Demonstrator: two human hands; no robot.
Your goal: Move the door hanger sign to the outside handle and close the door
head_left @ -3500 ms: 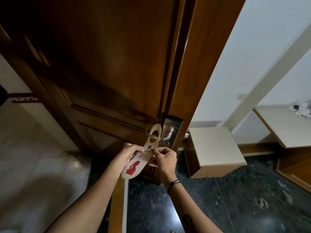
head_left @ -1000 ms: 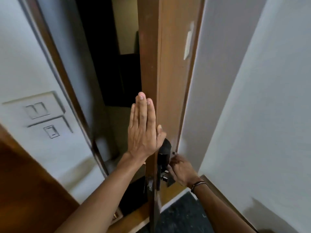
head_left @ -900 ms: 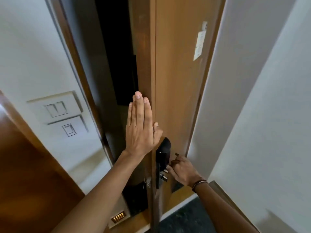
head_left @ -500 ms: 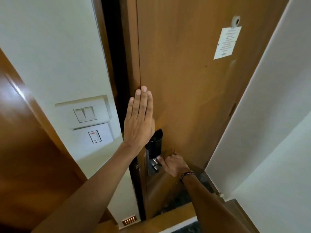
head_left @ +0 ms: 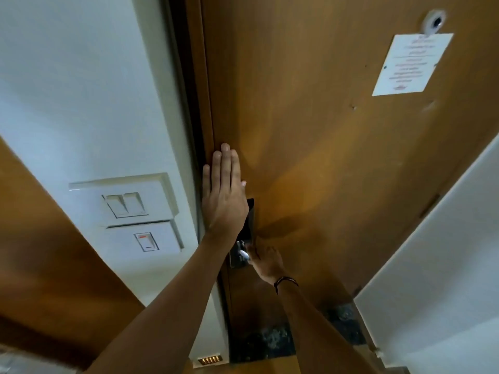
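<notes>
The brown wooden door (head_left: 324, 130) fills the view from its inner side and sits against the frame (head_left: 193, 103) on the left. My left hand (head_left: 224, 195) lies flat on the door near its edge, fingers straight and together, just above the black lock plate (head_left: 249, 220). My right hand (head_left: 263, 261) is below it at the metal inside handle (head_left: 243, 255), fingers curled at the lever. The door hanger sign is not in view.
A white wall at the left carries a double light switch (head_left: 124, 205) and a single switch (head_left: 145, 241). A paper notice (head_left: 411, 63) hangs on the door under a peephole (head_left: 434, 22). A white wall (head_left: 445, 265) closes in on the right. Dark floor tile (head_left: 259, 338) shows below.
The door has swung from open to flat against the frame, and the dark gap at its edge is gone. Both hands stayed on it, left palm flat, right hand at the handle.
</notes>
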